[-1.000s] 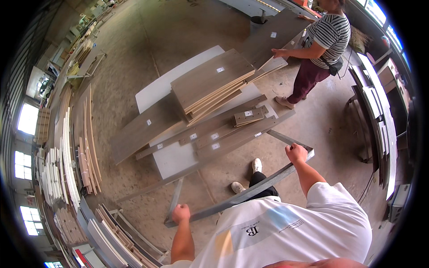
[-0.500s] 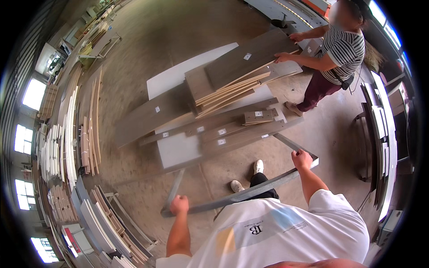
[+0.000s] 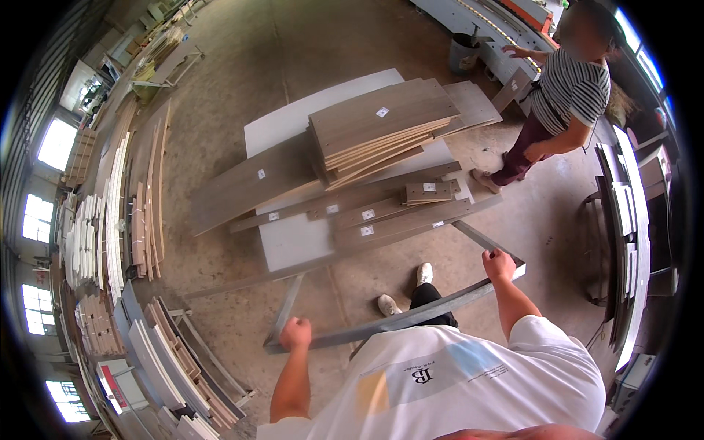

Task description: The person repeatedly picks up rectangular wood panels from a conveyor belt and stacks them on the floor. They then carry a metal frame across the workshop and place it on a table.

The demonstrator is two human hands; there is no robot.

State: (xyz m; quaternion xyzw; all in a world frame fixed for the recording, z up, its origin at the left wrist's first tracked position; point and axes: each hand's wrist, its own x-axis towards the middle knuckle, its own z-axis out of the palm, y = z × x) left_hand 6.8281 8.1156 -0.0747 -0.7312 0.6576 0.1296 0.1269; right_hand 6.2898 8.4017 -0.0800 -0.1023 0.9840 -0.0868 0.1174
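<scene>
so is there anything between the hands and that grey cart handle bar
Nothing visible: the left hand and right hand both grip the grey handle bar directly.

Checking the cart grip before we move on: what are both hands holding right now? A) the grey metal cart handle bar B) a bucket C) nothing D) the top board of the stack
A: left hand and right hand each close on the grey handle bar of the board-loaded cart.

Both hands hold the grey bar [image 3: 411, 317] of a cart: the left grip [image 3: 295, 333] at one end, the right grip [image 3: 499, 263] at the other. Brown boards [image 3: 378, 128] lie stacked on the cart. A person in a striped shirt [image 3: 568, 92] stands beyond it.
</scene>
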